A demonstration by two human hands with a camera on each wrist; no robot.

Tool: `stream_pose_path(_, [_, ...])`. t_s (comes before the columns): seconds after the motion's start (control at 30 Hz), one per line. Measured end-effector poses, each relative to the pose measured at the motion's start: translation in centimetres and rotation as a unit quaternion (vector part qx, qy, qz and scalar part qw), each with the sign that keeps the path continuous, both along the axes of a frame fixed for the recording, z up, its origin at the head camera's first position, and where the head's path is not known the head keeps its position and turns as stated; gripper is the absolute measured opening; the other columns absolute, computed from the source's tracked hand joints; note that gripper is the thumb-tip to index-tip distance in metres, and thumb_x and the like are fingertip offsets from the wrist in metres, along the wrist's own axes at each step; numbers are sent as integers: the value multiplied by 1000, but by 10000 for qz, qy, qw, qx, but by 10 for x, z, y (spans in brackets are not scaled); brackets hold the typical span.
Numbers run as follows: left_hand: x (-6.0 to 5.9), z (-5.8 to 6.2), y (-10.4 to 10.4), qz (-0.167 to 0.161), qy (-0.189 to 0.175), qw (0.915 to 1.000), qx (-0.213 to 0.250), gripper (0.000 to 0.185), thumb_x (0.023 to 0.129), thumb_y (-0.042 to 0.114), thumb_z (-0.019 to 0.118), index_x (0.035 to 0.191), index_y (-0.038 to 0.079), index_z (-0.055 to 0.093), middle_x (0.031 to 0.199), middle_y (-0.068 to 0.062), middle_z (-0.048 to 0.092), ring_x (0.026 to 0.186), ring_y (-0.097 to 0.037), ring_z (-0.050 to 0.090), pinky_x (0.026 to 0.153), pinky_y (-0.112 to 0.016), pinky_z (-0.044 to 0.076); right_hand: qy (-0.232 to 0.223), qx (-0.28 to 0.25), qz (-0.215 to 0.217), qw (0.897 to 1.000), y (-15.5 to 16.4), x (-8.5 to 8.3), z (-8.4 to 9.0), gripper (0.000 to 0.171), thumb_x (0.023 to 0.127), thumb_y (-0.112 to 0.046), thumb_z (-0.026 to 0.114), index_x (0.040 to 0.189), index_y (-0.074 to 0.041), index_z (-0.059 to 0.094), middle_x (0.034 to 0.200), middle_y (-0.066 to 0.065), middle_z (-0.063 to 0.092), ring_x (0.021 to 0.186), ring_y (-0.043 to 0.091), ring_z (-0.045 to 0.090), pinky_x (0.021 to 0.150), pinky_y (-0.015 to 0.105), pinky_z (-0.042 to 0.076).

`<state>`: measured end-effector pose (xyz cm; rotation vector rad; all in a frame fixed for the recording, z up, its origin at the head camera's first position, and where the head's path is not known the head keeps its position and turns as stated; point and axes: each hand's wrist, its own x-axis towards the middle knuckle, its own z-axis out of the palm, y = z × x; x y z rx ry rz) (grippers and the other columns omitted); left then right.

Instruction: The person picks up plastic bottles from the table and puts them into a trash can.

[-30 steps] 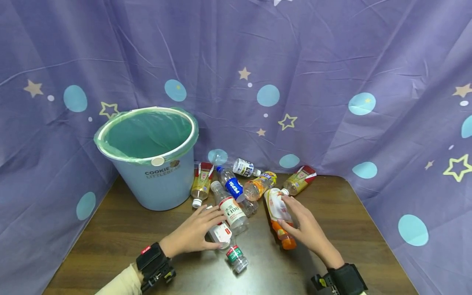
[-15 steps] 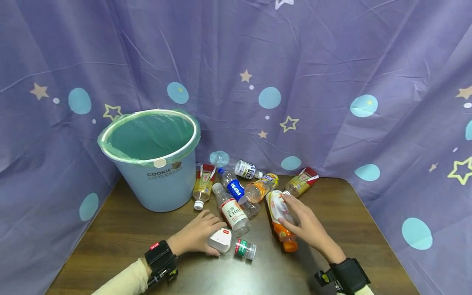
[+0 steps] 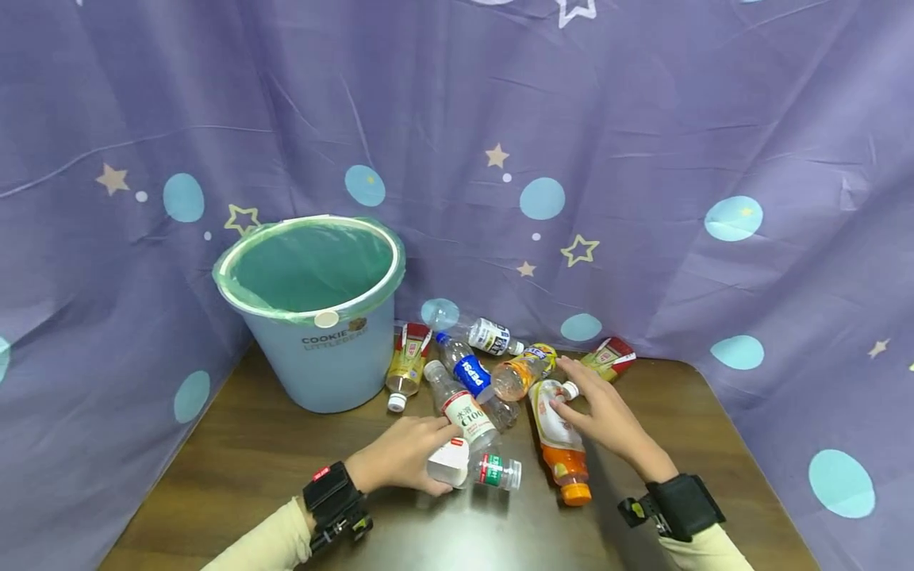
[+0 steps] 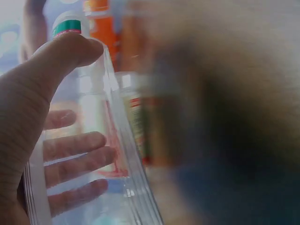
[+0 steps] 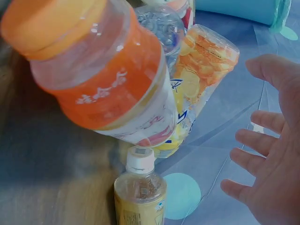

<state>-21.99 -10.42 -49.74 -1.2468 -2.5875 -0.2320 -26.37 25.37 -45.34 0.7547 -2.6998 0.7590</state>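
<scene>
My left hand [image 3: 408, 456] grips a clear plastic container [image 3: 450, 462] with a white, red-marked face. In the left wrist view its ridged edge lies under my thumb, and the fingers [image 4: 75, 145] show through it from behind. Touching or close beside it, a small clear bottle [image 3: 500, 471] with a green-and-red label lies on its side. My right hand [image 3: 607, 412] hovers with spread fingers by an orange-capped bottle [image 3: 560, 444] with a white and orange label; the right wrist view shows a gap between them. Right behind that bottle lies a yellow-labelled tea-coloured bottle [image 3: 608, 358].
A blue bucket [image 3: 321, 365] lined with a green bag stands at the back left of the wooden table [image 3: 264, 476]. Several bottles lie at the middle back, among them a Pepsi bottle [image 3: 471, 374], a C100 bottle [image 3: 464, 408] and an orange-drink bottle [image 3: 521, 373]. A purple curtain [image 3: 457, 159] hangs behind.
My left hand has closed round the clear container. The small green-labelled bottle has swung round so its cap points right. The head view has shifted; my right hand has moved slightly up along the orange-capped bottle.
</scene>
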Motion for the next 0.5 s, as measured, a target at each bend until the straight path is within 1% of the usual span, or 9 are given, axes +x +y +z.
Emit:
stream_pose_path(0.1, [0, 16, 0, 34, 85, 9998, 187, 78, 66, 61, 85, 127, 18, 62, 107, 7, 69, 89, -7, 65, 74, -24, 56, -88, -49, -17, 9999, -1, -1, 0, 71, 93, -30, 74, 152, -6, 45, 156, 21, 46, 145, 48, 37, 114, 67, 32])
stream_pose_path(0.27, [-3, 47, -4, 262, 154, 9987, 399, 82, 68, 59, 85, 133, 15, 60, 111, 3, 70, 91, -11, 67, 76, -27, 58, -184, -104, -52, 9998, -3, -3, -1, 72, 93, -30, 75, 153, -7, 44, 156, 22, 45, 144, 48, 38, 112, 68, 33])
stream_pose_path(0.37, [-7, 72, -7, 379, 283, 9969, 627, 81, 69, 57, 85, 132, 13, 60, 111, 1, 71, 87, -12, 68, 74, -27, 58, -210, -130, -34, 9997, -5, -5, -3, 72, 92, -30, 75, 153, -6, 44, 156, 23, 45, 143, 48, 39, 111, 69, 34])
stream_pose_path(0.5, [-14, 112, -10, 491, 425, 9921, 1071, 77, 69, 52, 87, 129, 11, 61, 110, -1, 71, 87, -13, 68, 72, -29, 58, -193, -202, 33, 9996, -7, -6, -4, 72, 92, -28, 76, 151, -4, 45, 155, 24, 45, 143, 49, 39, 110, 69, 34])
